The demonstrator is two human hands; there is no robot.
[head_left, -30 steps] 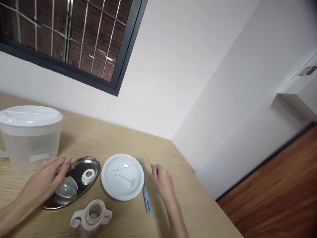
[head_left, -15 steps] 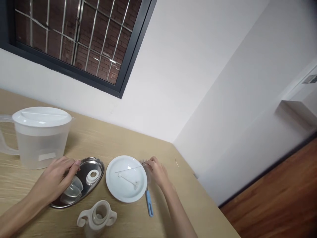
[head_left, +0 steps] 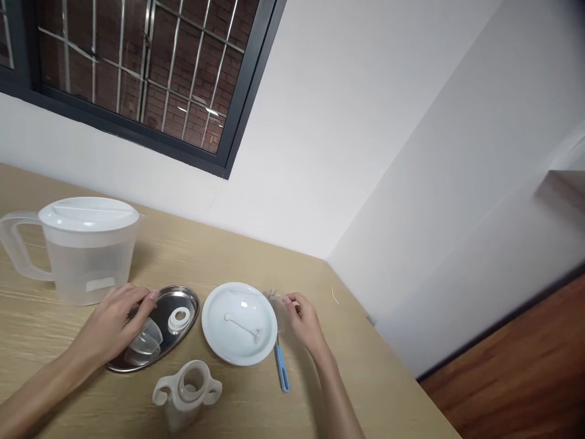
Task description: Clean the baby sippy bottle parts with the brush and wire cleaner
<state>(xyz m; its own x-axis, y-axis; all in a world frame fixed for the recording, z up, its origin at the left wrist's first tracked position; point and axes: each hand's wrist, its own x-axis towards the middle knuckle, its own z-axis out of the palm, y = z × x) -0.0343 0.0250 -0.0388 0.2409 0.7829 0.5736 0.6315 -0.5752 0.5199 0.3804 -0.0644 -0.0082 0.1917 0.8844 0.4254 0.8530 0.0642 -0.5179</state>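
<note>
My right hand point(head_left: 302, 317) pinches the end of a thin wire brush point(head_left: 249, 292), whose faint, blurred shaft runs over the far rim of a white plate point(head_left: 214, 341). On that plate lies a thin white stick with a small weight at one end point(head_left: 242, 326). Just left of the hand, a bottle brush point(head_left: 282, 369) with a blue handle rests on the table. Over an oval metal tray point(head_left: 194, 300), my left hand point(head_left: 121, 323) has its thumb and fingers closed; I cannot make out anything between them. Beneath it sit a clear plastic cap point(head_left: 148, 338) and a white ring point(head_left: 178, 319).
A two-handled baby bottle point(head_left: 187, 390), open at the top, stands in front of the plate. At the left is a lidded plastic jug point(head_left: 91, 262). A thin white strip point(head_left: 335, 296) lies near the table's right edge. Walls meet behind the table.
My right hand reached the wire brush and took hold of its end; the wire has shifted towards the plate's far rim. My left hand keeps its place over the tray while the view shifts.
</note>
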